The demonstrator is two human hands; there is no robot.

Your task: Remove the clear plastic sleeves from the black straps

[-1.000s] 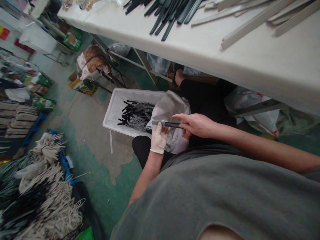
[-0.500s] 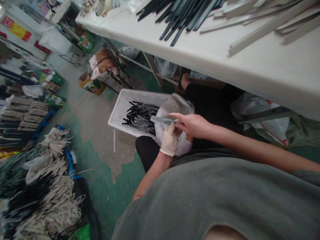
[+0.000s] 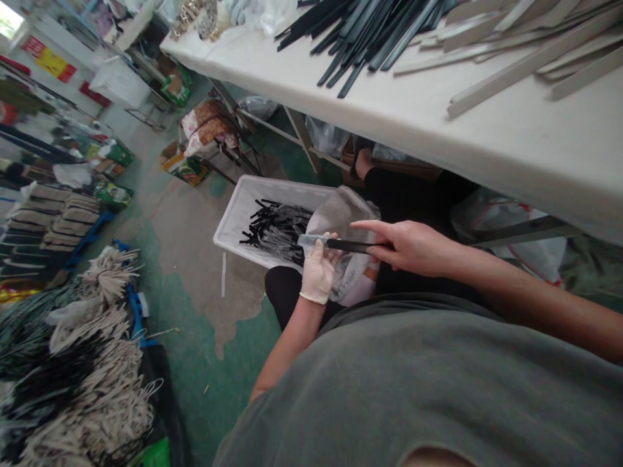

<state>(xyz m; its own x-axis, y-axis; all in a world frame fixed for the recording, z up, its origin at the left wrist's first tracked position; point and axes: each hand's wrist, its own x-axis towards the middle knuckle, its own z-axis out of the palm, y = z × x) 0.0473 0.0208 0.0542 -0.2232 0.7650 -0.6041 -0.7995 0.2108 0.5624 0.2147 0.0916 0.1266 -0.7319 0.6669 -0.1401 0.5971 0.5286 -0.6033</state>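
Observation:
My left hand (image 3: 317,271), in a white glove, is closed round the clear-sleeved end of a thin black strip (image 3: 350,246). My bare right hand (image 3: 413,247) pinches the other end of the same strip, forefinger stretched along it. Both hands are over my lap, above a crumpled clear plastic bag (image 3: 343,217). Just beyond the bag, on the floor, stands a white plastic bin (image 3: 233,220) holding several black strips in clear sleeves (image 3: 277,228).
A white table (image 3: 438,130) runs across the top, with a heap of black strips (image 3: 370,32) and several pale grey slats (image 3: 525,58) on it. Bundles of beige and black cord handles (image 3: 82,363) lie on the green floor at left. Boxes and shelving stand farther left.
The strip's black length now shows between my hands; half a second ago it was mostly inside the clear sleeve. My right hand has drawn back to the right. The view has shifted slightly.

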